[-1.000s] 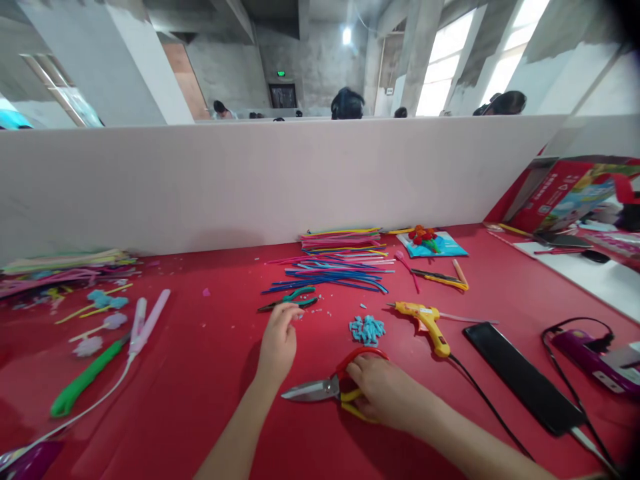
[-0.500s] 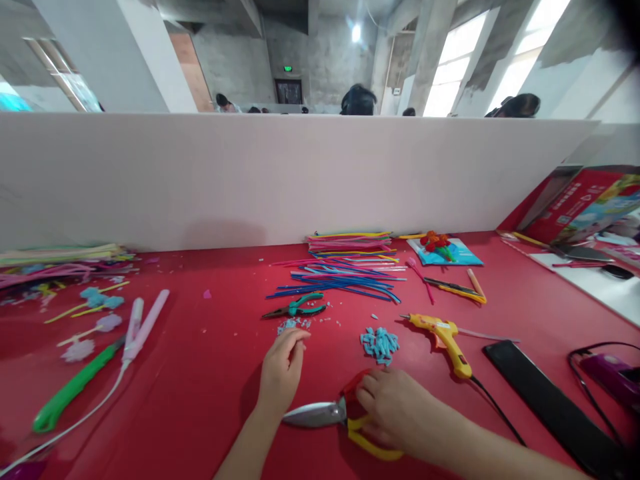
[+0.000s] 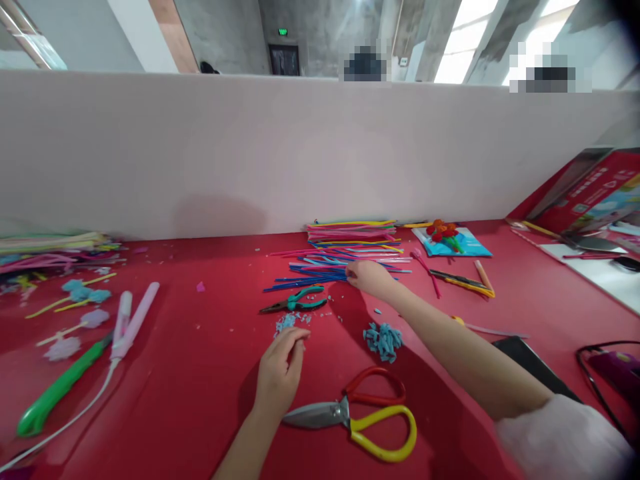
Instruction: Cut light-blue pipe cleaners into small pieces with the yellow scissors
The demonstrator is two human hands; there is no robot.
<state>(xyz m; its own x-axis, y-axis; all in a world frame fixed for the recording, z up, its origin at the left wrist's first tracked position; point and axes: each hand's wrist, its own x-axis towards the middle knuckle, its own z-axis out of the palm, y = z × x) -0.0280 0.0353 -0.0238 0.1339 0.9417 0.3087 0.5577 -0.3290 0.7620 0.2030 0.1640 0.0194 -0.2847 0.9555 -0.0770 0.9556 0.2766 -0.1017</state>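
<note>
My right hand point(image 3: 370, 277) reaches across to the loose blue pipe cleaners point(image 3: 307, 275), its fingertips closed on a blue one. Nearer to me my left hand point(image 3: 281, 367) rests on the table, thumb and fingertips together; whatever is between them is hidden. Just past its fingertips lie tiny light-blue scraps point(image 3: 286, 323). Scissors with one red and one yellow handle point(image 3: 383, 433) lie partly spread, blades pointing left by my left wrist. Below my right forearm sits a small heap of cut light-blue pieces point(image 3: 383, 341). Teal-handled pliers point(image 3: 295, 301) lie between the scraps and the pipe cleaners.
A bundle of pink and yellow pipe cleaners point(image 3: 350, 232) lies by the white partition point(image 3: 280, 153). On the left are a pink corded tool point(image 3: 135, 323), a green-handled tool point(image 3: 65, 387) and fuzzy shapes. My right arm covers most of the glue gun; a black strip point(image 3: 530, 363) lies beyond.
My right hand has let go of the scissors and moved forward to the blue pipe cleaners. The scissors stay on the table. My left hand keeps its place; the view has tilted down slightly.
</note>
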